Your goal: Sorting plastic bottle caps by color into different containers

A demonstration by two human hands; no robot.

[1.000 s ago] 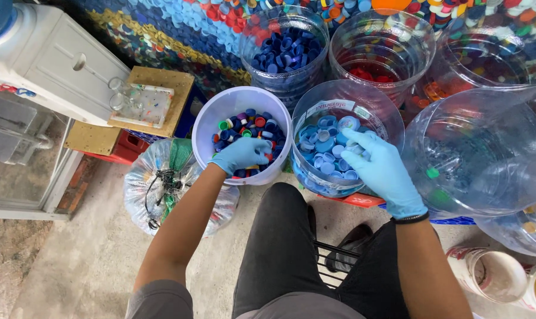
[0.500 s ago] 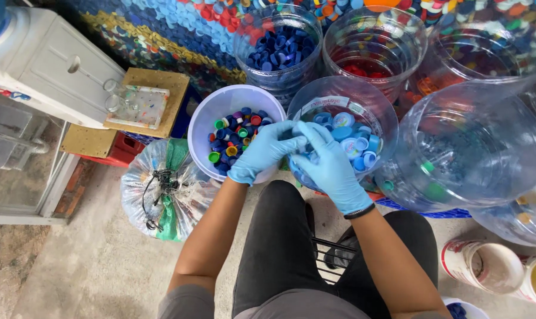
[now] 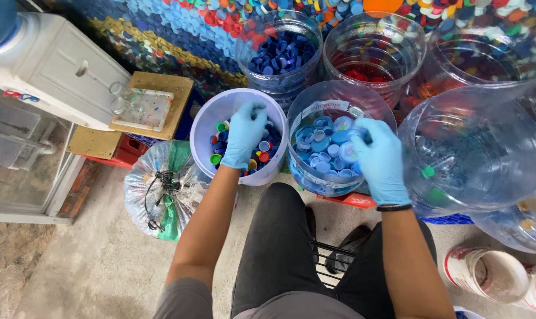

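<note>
Seated sorter, head view. The left hand (blue glove) reaches into the white bucket of mixed-colour caps, fingers curled down among them; whether they have closed on a cap cannot be told. The right hand hovers at the right rim of the clear tub of light-blue caps, fingertips bunched, perhaps pinching a cap (not visible). Both containers stand side by side on the floor before the knees. Judged good practice: pick one cap per pinch, check its colour, and release low inside the matching tub.
</note>
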